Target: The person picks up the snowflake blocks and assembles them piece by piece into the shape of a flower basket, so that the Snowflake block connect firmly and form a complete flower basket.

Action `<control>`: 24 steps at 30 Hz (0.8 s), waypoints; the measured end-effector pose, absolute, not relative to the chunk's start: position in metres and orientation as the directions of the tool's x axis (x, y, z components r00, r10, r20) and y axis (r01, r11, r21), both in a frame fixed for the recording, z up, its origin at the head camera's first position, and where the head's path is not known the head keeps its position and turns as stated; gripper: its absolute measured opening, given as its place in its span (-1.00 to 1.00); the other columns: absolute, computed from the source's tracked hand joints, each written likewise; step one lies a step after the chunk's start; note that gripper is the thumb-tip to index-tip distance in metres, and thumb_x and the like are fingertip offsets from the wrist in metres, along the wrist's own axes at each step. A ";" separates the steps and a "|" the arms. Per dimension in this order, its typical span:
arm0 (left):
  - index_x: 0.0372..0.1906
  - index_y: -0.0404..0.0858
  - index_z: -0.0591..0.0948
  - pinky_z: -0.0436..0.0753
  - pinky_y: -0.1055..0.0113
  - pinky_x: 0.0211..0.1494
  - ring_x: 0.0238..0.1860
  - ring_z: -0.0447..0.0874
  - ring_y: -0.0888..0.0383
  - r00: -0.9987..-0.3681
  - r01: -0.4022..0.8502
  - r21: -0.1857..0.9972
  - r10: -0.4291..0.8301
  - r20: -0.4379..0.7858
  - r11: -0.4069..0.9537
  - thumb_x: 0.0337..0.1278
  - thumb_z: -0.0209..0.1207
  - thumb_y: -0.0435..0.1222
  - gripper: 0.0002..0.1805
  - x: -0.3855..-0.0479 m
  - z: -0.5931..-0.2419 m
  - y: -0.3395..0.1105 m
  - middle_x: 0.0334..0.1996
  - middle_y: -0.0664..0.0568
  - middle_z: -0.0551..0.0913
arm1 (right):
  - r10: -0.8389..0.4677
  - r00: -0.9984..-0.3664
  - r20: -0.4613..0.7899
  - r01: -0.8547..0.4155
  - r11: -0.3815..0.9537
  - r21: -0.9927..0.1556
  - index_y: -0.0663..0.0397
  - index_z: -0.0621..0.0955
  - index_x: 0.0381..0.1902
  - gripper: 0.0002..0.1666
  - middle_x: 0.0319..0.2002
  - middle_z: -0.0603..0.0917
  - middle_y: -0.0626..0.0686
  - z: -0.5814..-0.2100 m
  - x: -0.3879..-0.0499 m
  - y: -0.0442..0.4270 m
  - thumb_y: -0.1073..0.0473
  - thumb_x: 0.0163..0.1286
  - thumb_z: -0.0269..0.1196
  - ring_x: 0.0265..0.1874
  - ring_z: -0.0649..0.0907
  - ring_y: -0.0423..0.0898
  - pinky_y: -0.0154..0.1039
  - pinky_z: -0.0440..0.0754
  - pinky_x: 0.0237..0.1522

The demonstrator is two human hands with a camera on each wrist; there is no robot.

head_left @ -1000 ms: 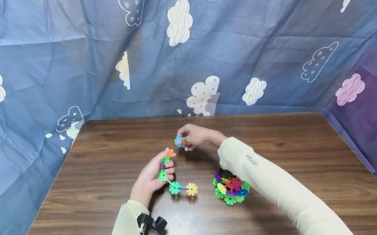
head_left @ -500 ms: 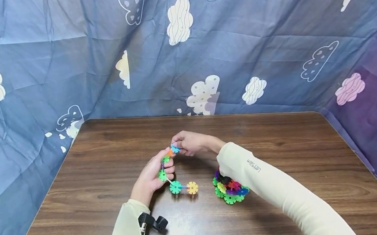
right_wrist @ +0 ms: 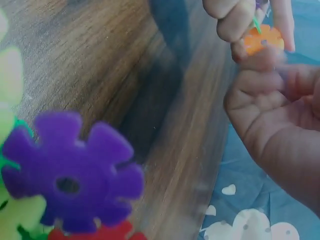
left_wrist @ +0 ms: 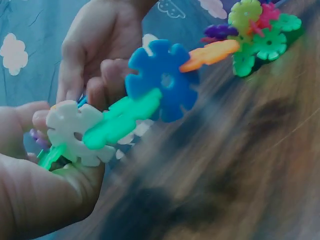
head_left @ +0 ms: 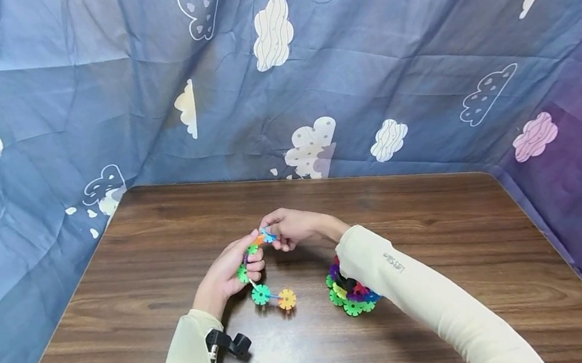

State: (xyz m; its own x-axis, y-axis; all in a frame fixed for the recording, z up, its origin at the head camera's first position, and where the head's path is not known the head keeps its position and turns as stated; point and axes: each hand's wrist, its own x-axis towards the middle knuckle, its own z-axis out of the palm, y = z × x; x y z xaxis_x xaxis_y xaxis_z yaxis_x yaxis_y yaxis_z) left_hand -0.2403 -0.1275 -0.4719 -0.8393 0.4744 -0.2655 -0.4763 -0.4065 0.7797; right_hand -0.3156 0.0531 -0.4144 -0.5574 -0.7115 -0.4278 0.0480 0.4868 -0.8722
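Observation:
My left hand point(head_left: 233, 267) grips a curved chain of slotted flower-shaped plastic discs, with a green disc point(head_left: 242, 273) near its palm. From that hand the chain runs past a white disc point(left_wrist: 77, 135), a teal-green disc point(head_left: 260, 295) and a blue disc point(left_wrist: 165, 80) to a yellow-orange disc point(head_left: 286, 299) at its free end. An orange disc point(right_wrist: 264, 41) is at the other end, by my left fingertips. My right hand point(head_left: 297, 227) pinches a light-blue disc point(head_left: 268, 235) against that orange disc. Fingers partly cover where the two meet, so how deep they fit is hidden.
A cluster of joined discs, green ones point(head_left: 353, 307) low and a purple one point(right_wrist: 75, 172) higher, stands on the brown wooden table point(head_left: 426, 311), partly under my right forearm. A black wrist mount point(head_left: 230, 343) sits on my left sleeve. Blue cloud-patterned cloth point(head_left: 388, 37) hangs behind.
My right hand has come left and slightly nearer, bringing the light-blue disc from apart to the orange disc. My left hand keeps its grip on the chain.

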 end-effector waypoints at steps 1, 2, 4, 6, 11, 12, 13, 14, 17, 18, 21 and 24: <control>-0.19 -0.13 0.35 0.17 0.56 -0.65 -0.67 0.10 0.35 -0.839 -0.469 0.789 0.479 -0.258 -0.397 0.61 -0.22 -0.08 -0.74 -0.240 -0.471 -0.129 -0.67 0.20 0.18 | -0.721 -0.549 -0.423 0.042 0.482 -0.875 0.22 0.52 0.03 -0.70 -0.52 0.54 0.03 -0.414 -0.316 0.054 0.40 0.51 -0.11 -0.62 0.51 -0.17 -0.34 0.43 -0.56; -0.18 -0.13 0.34 0.18 0.56 -0.65 -0.67 0.11 0.34 -0.839 -0.460 0.800 0.484 -0.249 -0.386 0.61 -0.22 -0.10 -0.76 -0.241 -0.470 -0.130 -0.66 0.19 0.18 | -0.727 -0.544 -0.418 0.037 0.477 -0.878 0.20 0.51 0.09 -0.67 -0.47 0.58 0.04 -0.414 -0.316 0.055 0.41 0.48 -0.07 -0.57 0.55 -0.16 -0.32 0.49 -0.51; -0.18 -0.11 0.33 0.20 0.55 -0.64 -0.66 0.13 0.33 -0.839 -0.445 0.814 0.492 -0.233 -0.373 0.61 -0.23 -0.14 -0.80 -0.242 -0.467 -0.130 -0.63 0.18 0.19 | -0.742 -0.546 -0.388 0.017 0.453 -0.891 0.19 0.52 0.15 -0.63 -0.40 0.64 0.05 -0.414 -0.315 0.057 0.44 0.43 0.02 -0.50 0.62 -0.15 -0.28 0.57 -0.43; -0.18 -0.12 0.33 0.23 0.55 -0.62 -0.65 0.15 0.32 -0.838 -0.442 0.812 0.498 -0.222 -0.382 0.61 -0.23 -0.18 -0.82 -0.244 -0.463 -0.130 -0.62 0.16 0.23 | -0.760 -0.557 -0.335 -0.022 0.417 -0.909 0.24 0.54 0.14 -0.65 -0.37 0.67 0.07 -0.415 -0.315 0.057 0.44 0.41 0.13 -0.48 0.65 -0.15 -0.26 0.63 -0.39; -0.12 -0.14 0.44 0.40 0.49 -0.47 -0.55 0.30 0.27 -0.852 -0.442 0.735 0.497 -0.164 -0.515 0.62 -0.28 -0.16 -0.72 -0.246 -0.455 -0.134 -0.51 0.10 0.42 | -0.745 -0.643 -0.179 -0.114 0.324 -0.939 0.38 0.59 -0.03 -0.78 -0.44 0.70 0.13 -0.415 -0.313 0.054 0.41 0.39 0.22 -0.56 0.67 -0.18 -0.29 0.69 -0.45; -0.09 -0.16 0.47 0.48 0.46 -0.40 -0.51 0.38 0.26 -0.858 -0.434 0.711 0.495 -0.139 -0.553 0.62 -0.28 -0.14 -0.69 -0.246 -0.454 -0.136 -0.47 0.07 0.49 | -0.731 -0.665 -0.152 -0.128 0.312 -0.941 0.39 0.60 -0.05 -0.80 -0.45 0.70 0.12 -0.415 -0.313 0.054 0.41 0.39 0.23 -0.57 0.67 -0.18 -0.29 0.69 -0.46; -0.06 -0.17 0.49 0.56 0.41 -0.30 -0.45 0.47 0.23 -0.863 -0.424 0.685 0.494 -0.107 -0.592 0.62 -0.29 -0.12 -0.66 -0.245 -0.453 -0.138 -0.41 0.04 0.56 | -0.715 -0.688 -0.125 -0.141 0.301 -0.943 0.41 0.60 -0.07 -0.81 -0.47 0.70 0.11 -0.414 -0.313 0.054 0.41 0.39 0.23 -0.58 0.67 -0.18 -0.29 0.69 -0.47; -0.02 -0.16 0.50 0.62 0.35 -0.18 -0.37 0.56 0.19 -0.865 -0.414 0.657 0.497 -0.070 -0.630 0.62 -0.29 -0.10 -0.63 -0.244 -0.453 -0.140 -0.34 0.01 0.63 | -0.697 -0.711 -0.099 -0.152 0.288 -0.945 0.41 0.60 -0.08 -0.81 -0.48 0.71 0.09 -0.413 -0.313 0.054 0.41 0.39 0.23 -0.59 0.68 -0.19 -0.29 0.71 -0.47; 0.17 -0.11 0.44 0.64 0.09 0.14 -0.07 0.67 0.06 -0.856 -0.380 0.574 0.511 0.078 -0.725 0.61 -0.34 -0.08 -0.61 -0.242 -0.455 -0.147 -0.03 -0.10 0.71 | -0.626 -0.778 -0.057 -0.126 0.244 -0.961 0.45 0.60 -0.05 -0.79 -0.51 0.70 -0.01 -0.411 -0.312 0.053 0.41 0.39 0.22 -0.57 0.68 -0.18 -0.29 0.71 -0.46; 0.22 -0.08 0.41 0.61 0.01 0.21 0.01 0.66 0.02 -0.848 -0.369 0.552 0.514 0.129 -0.747 0.61 -0.34 -0.08 -0.61 -0.242 -0.456 -0.149 0.07 -0.12 0.69 | -0.600 -0.798 -0.057 -0.093 0.216 -0.972 0.46 0.59 -0.04 -0.77 -0.51 0.70 -0.03 -0.411 -0.312 0.053 0.41 0.39 0.22 -0.57 0.69 -0.18 -0.32 0.70 -0.46; 0.35 0.00 0.29 0.52 -0.13 0.30 0.19 0.59 -0.09 -0.825 -0.341 0.505 0.510 0.244 -0.793 0.59 -0.42 -0.08 -0.56 -0.241 -0.459 -0.151 0.26 -0.16 0.57 | -0.521 -0.850 -0.079 0.011 0.132 -0.991 0.47 0.58 -0.01 -0.75 -0.52 0.70 -0.06 -0.412 -0.310 0.052 0.40 0.40 0.22 -0.56 0.69 -0.20 -0.36 0.68 -0.45; 0.39 -0.03 0.23 0.51 -0.17 0.29 0.26 0.56 -0.13 -0.833 -0.326 0.487 0.489 0.258 -0.811 0.58 -0.42 -0.03 -0.54 -0.241 -0.458 -0.149 0.27 -0.18 0.55 | -0.450 -0.886 -0.108 0.091 0.060 -0.994 0.44 0.58 -0.02 -0.76 -0.52 0.71 -0.06 -0.411 -0.308 0.051 0.38 0.41 0.23 -0.57 0.68 -0.23 -0.38 0.66 -0.43</control>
State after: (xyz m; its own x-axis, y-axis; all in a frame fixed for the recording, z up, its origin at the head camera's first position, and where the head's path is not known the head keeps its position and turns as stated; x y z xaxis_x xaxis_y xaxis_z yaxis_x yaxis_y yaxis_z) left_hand -0.2406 -0.1494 -0.4584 -0.8330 0.4895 0.2580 -0.3257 -0.8107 0.4866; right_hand -0.3076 0.0505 -0.4115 -0.8864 -0.4500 -0.1084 0.0909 0.0605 -0.9940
